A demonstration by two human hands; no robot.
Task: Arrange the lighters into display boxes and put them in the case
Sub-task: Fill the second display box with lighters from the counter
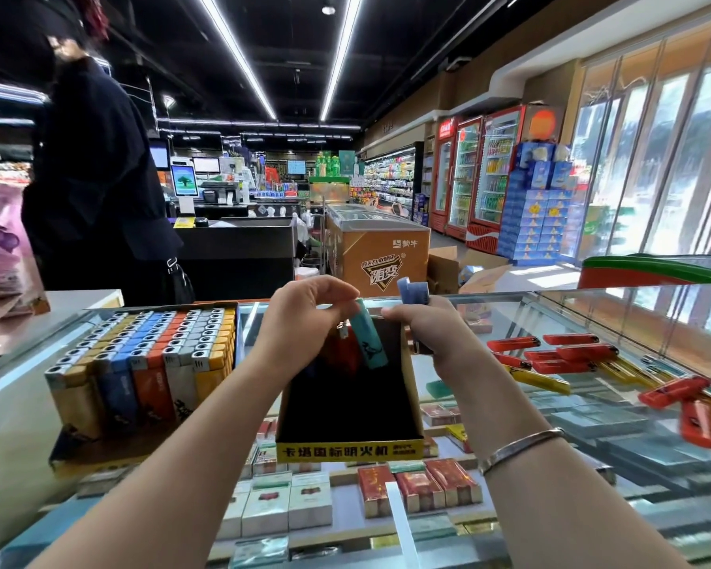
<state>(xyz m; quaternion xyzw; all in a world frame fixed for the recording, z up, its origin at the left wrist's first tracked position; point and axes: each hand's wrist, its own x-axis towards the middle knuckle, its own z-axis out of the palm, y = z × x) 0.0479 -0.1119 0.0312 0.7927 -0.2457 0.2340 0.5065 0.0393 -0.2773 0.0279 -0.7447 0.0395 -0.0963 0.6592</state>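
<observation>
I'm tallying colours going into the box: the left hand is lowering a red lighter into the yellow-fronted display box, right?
Not quite: the head view shows the left hand pinching a teal lighter, not a red one, over the yellow-fronted display box.

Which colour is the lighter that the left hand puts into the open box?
Teal, seen in the head view: lighter, left hand.

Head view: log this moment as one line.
left hand: pinches teal plastic lighter | right hand: grips blue lighters | black-and-yellow cardboard display box: nearly empty | stage: filling
</observation>
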